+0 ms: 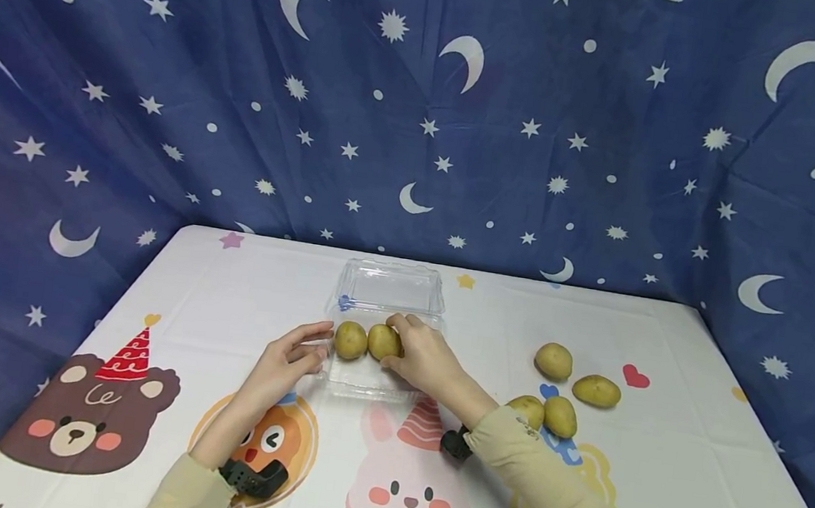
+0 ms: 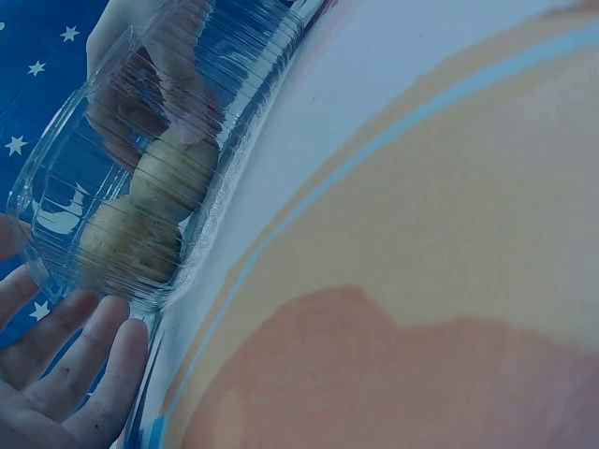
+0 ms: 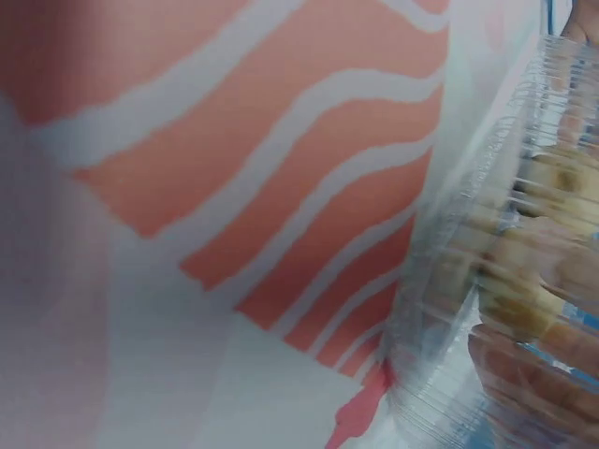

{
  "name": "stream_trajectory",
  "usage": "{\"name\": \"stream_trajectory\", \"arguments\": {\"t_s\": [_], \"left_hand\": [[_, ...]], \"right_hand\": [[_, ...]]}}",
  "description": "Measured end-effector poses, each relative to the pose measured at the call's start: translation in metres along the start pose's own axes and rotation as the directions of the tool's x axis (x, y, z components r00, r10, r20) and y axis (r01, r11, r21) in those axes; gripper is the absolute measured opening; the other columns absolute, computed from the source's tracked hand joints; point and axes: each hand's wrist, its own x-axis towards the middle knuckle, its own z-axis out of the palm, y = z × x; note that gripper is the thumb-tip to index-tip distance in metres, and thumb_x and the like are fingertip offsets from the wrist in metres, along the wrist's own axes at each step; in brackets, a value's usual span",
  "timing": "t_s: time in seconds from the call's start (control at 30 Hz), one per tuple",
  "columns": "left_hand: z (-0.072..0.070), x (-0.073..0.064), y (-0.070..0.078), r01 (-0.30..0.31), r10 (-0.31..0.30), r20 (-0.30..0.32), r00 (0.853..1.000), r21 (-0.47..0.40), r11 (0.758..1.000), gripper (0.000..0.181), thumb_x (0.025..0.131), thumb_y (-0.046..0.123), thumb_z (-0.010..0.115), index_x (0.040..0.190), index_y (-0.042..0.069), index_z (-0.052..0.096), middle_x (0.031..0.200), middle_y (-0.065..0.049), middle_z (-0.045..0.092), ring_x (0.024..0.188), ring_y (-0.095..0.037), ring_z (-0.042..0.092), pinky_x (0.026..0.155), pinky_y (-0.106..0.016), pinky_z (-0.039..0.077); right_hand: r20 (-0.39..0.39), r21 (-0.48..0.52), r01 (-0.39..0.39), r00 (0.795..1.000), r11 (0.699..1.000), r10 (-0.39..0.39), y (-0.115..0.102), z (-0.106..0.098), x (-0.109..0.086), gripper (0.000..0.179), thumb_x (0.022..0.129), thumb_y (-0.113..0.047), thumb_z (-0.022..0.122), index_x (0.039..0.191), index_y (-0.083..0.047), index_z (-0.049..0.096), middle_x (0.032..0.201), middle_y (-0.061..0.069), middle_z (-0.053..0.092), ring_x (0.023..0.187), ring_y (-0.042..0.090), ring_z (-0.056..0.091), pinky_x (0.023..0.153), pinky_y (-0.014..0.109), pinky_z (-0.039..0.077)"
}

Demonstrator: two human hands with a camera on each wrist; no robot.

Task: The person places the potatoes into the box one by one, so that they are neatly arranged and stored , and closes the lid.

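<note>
A clear plastic clamshell box (image 1: 354,389) lies with its lid (image 1: 392,284) raised at the back. Two potatoes are inside it, side by side: a left potato (image 1: 351,341) and a right potato (image 1: 384,342). My right hand (image 1: 429,361) reaches into the box and grips the right potato between thumb and fingers. At the box's left side my left hand (image 1: 289,362) rests its fingertips against the wall, fingers fairly straight. Through the ribbed wall (image 2: 215,168) in the left wrist view, both potatoes appear touching.
To the right on the white tablecloth (image 1: 683,486) lie several loose potatoes: a round one (image 1: 554,361), a long one (image 1: 596,391), and a pair nearer me (image 1: 560,417), one partly behind my right sleeve (image 1: 541,470). A blue starry curtain (image 1: 420,146) hangs behind the table.
</note>
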Motion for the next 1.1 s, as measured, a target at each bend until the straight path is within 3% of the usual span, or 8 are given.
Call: {"name": "stream_trajectory", "arguments": {"t_s": [0.4,0.8,1.1], "left_hand": [[0.000,-0.001,0.001,0.002,-0.002,-0.001,1.000,0.003,1.000,0.045,0.098,0.018,0.055,0.141,0.013,0.047,0.144,-0.012,0.050,0.128,-0.032,0.053,0.086,-0.020,0.054],[0.002,-0.001,0.002,0.008,-0.008,-0.006,1.000,-0.002,1.000,0.044,0.097,0.017,0.056,0.141,0.014,0.047,0.143,-0.012,0.050,0.127,-0.031,0.053,0.086,-0.020,0.054],[0.001,-0.001,0.000,-0.011,0.011,-0.003,1.000,0.017,1.000,0.045,0.098,0.018,0.056,0.141,0.011,0.046,0.142,-0.015,0.051,0.126,-0.033,0.053,0.085,-0.019,0.053]], "right_hand": [[-0.070,-0.042,0.011,0.997,0.999,-0.014,0.001,-0.008,-0.009,0.044,0.078,-0.025,0.080,0.116,-0.012,0.062,0.103,0.005,0.068,0.086,0.016,0.065,0.071,0.033,0.054],[-0.128,0.069,-0.025,0.991,0.997,0.034,0.000,-0.019,-0.026,0.035,0.082,-0.020,0.075,0.115,-0.015,0.067,0.113,0.000,0.069,0.105,0.018,0.066,0.085,0.036,0.055],[-0.201,0.145,-0.051,0.976,0.988,0.080,0.007,-0.028,-0.046,0.035,0.083,-0.016,0.073,0.117,-0.016,0.065,0.111,0.000,0.068,0.104,0.017,0.064,0.088,0.038,0.053]]}}
